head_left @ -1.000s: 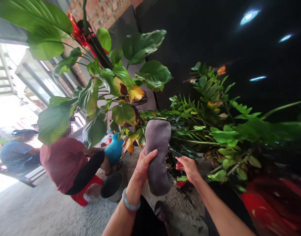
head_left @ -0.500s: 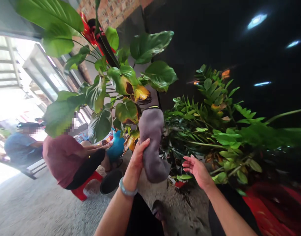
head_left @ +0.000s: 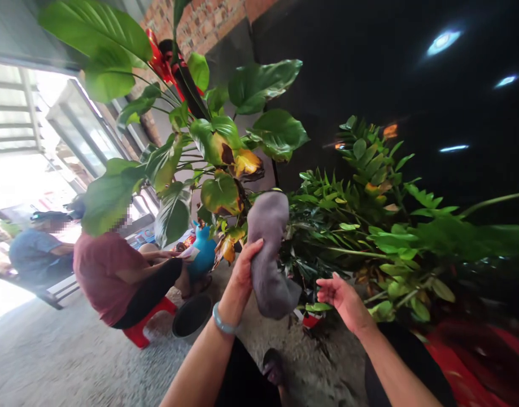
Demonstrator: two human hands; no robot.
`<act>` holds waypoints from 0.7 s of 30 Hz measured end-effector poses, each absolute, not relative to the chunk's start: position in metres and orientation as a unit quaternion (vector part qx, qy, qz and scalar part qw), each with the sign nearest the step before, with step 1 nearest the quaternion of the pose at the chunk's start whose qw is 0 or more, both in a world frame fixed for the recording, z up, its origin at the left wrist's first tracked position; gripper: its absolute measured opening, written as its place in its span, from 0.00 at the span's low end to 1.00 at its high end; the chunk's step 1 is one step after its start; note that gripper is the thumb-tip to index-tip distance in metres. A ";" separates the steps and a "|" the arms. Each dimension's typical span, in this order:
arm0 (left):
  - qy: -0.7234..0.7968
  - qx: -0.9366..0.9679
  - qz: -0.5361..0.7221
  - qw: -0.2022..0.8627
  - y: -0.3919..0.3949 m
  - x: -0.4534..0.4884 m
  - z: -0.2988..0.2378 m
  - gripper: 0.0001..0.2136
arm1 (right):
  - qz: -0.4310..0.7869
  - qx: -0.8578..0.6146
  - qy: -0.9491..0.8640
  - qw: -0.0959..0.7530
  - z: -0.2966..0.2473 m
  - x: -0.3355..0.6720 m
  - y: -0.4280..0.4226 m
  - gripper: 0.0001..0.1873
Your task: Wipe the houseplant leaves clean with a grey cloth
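Note:
A grey sock [head_left: 271, 254] hangs upright in front of me, its foot end bent toward the right. My left hand [head_left: 244, 270], with a pale bangle on the wrist, is shut on its left side, the thumb lying across the front. To the right of the sock, my right hand [head_left: 343, 299] is open and holds nothing, its fingers loosely bent and the palm turned inward. Low green leaves [head_left: 318, 307] are close to those fingertips.
A large leafy plant [head_left: 270, 133] rises ahead, with some yellow-brown leaves. Denser greenery [head_left: 395, 243] fills the right. At left, a person in a red shirt [head_left: 104, 271] sits on a red stool [head_left: 136, 333] near a black bucket [head_left: 192, 316] and a blue rounded object [head_left: 203, 254].
The sock and my left hand have shifted slightly right and down in view. My right hand has moved a little right too. The seated person now holds something pale.

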State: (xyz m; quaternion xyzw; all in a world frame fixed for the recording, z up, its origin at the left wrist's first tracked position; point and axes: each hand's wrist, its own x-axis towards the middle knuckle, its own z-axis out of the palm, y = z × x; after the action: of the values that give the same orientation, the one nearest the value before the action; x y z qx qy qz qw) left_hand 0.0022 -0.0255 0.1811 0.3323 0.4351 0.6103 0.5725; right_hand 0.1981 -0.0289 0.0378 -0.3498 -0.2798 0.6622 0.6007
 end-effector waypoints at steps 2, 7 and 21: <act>0.438 0.342 0.604 0.571 -0.015 0.010 0.179 0.15 | 0.667 -0.329 -0.283 0.605 0.040 0.195 -0.031 0.30; 0.486 0.434 0.404 0.642 -0.035 0.015 0.132 0.17 | 0.633 -0.343 -0.282 0.634 0.041 0.200 -0.034 0.28; 0.472 0.446 0.458 0.607 -0.018 0.026 0.143 0.20 | 0.651 -0.323 -0.251 0.640 0.034 0.210 -0.029 0.20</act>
State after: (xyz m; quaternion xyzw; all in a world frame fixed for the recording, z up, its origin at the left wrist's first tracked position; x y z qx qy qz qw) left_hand 0.0256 -0.0178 0.1430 0.4458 0.4717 0.4582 0.6073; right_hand 0.2097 -0.0290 0.0337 -0.3229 -0.2507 0.6508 0.6398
